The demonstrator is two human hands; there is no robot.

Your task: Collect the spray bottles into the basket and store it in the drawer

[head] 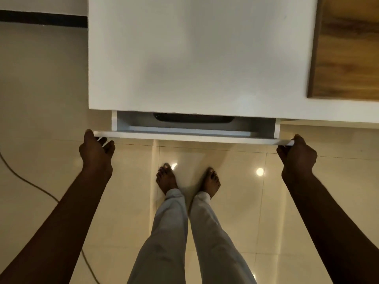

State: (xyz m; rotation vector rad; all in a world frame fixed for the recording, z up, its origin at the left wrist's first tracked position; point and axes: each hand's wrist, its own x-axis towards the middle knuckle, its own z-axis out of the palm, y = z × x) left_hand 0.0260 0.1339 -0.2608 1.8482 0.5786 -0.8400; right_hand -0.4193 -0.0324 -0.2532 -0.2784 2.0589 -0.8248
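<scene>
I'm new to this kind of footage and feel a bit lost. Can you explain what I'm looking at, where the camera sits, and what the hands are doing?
There is no machine here: a person wears one camera on the head, looking down, so you see their own arms, legs and bare feet on a glossy tiled floor. Above is a white cabinet top, which looks bare. Below its edge a white drawer stands slightly open. The left hand grips one end of the drawer front and the right hand the other end. Inside, the rim of a dark mesh basket shows; its contents are hidden. A cable lies on the floor at left.
</scene>
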